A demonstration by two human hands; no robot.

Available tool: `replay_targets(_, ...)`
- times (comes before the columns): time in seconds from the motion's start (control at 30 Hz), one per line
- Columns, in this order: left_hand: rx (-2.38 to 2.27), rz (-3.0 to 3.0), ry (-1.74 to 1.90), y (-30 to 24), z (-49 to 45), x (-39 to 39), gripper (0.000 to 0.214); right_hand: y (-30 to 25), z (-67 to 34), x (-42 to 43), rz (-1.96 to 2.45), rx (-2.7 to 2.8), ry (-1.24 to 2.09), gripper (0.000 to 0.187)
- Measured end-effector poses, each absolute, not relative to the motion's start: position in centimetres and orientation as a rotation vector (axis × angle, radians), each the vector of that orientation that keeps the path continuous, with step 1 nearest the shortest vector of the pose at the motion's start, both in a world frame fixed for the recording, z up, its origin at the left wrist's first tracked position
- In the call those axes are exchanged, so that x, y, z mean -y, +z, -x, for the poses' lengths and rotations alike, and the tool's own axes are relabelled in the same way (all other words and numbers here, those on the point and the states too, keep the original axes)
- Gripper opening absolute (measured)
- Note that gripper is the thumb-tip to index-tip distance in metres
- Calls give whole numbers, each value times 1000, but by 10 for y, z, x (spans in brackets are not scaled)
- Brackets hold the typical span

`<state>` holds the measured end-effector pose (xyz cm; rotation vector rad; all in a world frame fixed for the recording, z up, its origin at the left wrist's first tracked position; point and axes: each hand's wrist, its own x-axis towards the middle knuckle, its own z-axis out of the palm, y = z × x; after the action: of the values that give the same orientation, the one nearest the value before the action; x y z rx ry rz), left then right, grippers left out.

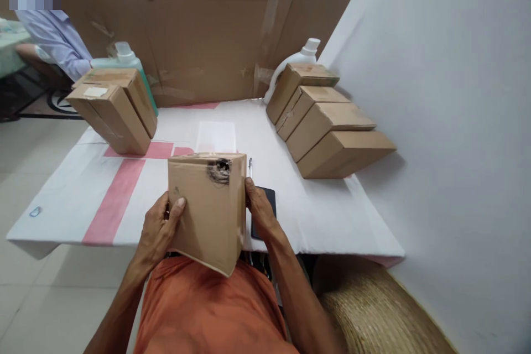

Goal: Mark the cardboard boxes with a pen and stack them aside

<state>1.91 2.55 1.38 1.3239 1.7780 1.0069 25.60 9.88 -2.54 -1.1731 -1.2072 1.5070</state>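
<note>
I hold a small brown cardboard box (205,210) upright over the near edge of the white table (315,215), a dark scribbled mark near its top right corner. My left hand (160,229) grips its left side, thumb on the front face. My right hand (261,207) clasps its right side. A black phone (267,199) lies on the table under my right hand, and a pen (250,167) lies just beyond it.
A row of several cardboard boxes (327,124) leans at the right, two more boxes (114,108) at the left. A cardboard sheet (199,38) stands across the back with a white bottle (302,55) and a green bottle (124,58). A seated person's sleeve (58,38) shows far left. A woven stool (373,310) is at lower right.
</note>
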Motion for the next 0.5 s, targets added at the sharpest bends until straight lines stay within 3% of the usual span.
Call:
replay_targets(0.23,-1812,-1364,996,20,-21,-15,63,-27,-254,-96,1190,1227,1536,91)
replay_targets(0.5,-1797,-1339,988,7,-24,-7,59,-38,-246,-96,1133,1186,1379,77)
